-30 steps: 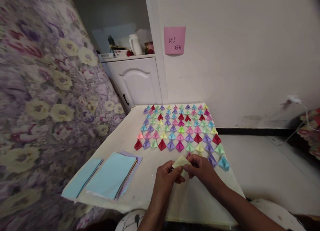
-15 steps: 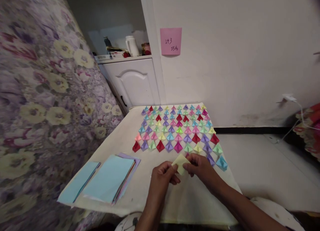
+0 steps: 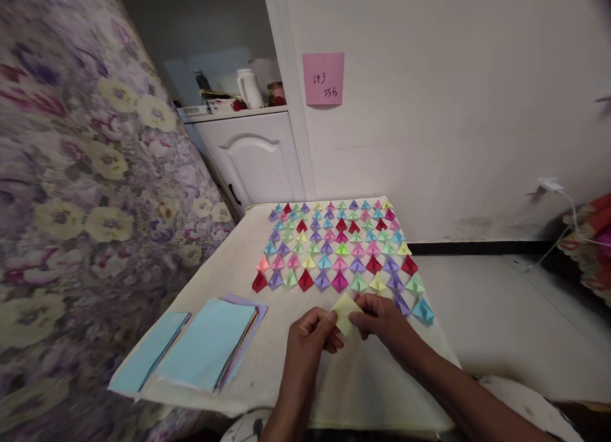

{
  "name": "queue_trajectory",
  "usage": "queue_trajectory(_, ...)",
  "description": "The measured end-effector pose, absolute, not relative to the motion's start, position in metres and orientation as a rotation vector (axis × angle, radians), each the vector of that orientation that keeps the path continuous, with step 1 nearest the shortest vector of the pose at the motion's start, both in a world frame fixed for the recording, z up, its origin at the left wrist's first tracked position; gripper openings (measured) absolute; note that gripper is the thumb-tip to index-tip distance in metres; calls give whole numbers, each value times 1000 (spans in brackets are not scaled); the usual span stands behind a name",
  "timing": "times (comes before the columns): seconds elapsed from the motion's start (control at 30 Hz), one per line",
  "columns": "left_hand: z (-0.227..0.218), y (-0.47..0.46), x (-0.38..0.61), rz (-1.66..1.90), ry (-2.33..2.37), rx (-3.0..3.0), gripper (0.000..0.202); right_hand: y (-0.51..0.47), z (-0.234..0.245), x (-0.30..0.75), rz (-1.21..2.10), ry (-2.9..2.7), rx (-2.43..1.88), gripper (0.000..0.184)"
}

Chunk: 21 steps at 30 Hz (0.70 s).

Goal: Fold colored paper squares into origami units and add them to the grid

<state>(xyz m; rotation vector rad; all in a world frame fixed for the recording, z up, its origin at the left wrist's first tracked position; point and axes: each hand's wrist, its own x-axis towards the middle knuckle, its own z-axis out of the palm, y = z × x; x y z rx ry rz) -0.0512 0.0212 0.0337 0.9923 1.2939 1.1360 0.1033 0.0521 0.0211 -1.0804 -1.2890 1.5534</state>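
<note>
A small pale yellow folded paper (image 3: 347, 309) is held above the near part of the table (image 3: 281, 365). My left hand (image 3: 312, 334) pinches its left edge between thumb and fingers. On the opposite side, my right hand (image 3: 377, 314) grips the paper with its thumb on the front face; the fingers behind are partly hidden. Just beyond both hands, rows of small folded paper pieces (image 3: 340, 281) in red, purple, green, pink, blue and yellow cover the far half of the table. A blue folded piece (image 3: 423, 311) lies right of my right wrist.
At the table's left lie a stack of coloured paper sheets (image 3: 210, 340) and a narrower blue stack (image 3: 150, 349). A floral curtain (image 3: 95, 206) hangs alongside. Behind stand a white cabinet (image 3: 252, 158) and a wall bearing a pink note (image 3: 323, 79).
Both hands keep their pinch on the yellow paper, with only slight movement of the left thumb and fingers. The whole view has shifted a little.
</note>
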Motion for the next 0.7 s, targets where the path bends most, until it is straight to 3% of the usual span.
queue_trajectory(0.7,27,18,-40,1182,1218,837,22,51,22,104,1432,-1439,-1155,20)
